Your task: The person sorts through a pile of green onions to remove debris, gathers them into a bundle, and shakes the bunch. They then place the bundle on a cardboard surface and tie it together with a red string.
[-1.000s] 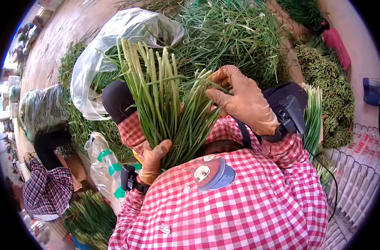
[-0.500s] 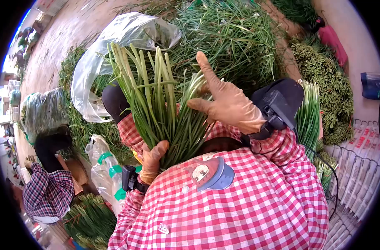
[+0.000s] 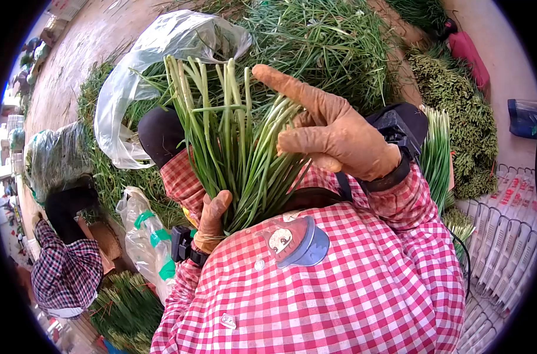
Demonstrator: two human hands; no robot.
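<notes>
A bunch of long green stalks (image 3: 236, 147), pale at the upper ends, fans out in front of my chest. Its lower end is gripped by my left hand (image 3: 212, 221), gloved, with the thumb pressed along the stalks. My right hand (image 3: 339, 133), in a stained glove, is at the right side of the bunch. Its index finger is stretched out to the left over the pale ends and its thumb is apart from it. The other fingers are curled, partly hidden behind some stalks. Whether they grip any stalks cannot be made out.
A large heap of loose green stalks (image 3: 321, 53) lies ahead, beside a clear plastic bag (image 3: 118, 112). Upright green bundles (image 3: 436, 159) stand at the right, near a wire rack (image 3: 504, 236). A person in a checked shirt (image 3: 65, 268) sits at the left; another person (image 3: 469, 59) is at the upper right.
My right hand has moved down and slightly left, and its index finger has swung from pointing up to pointing left across the pale ends. The bunch has shifted slightly right.
</notes>
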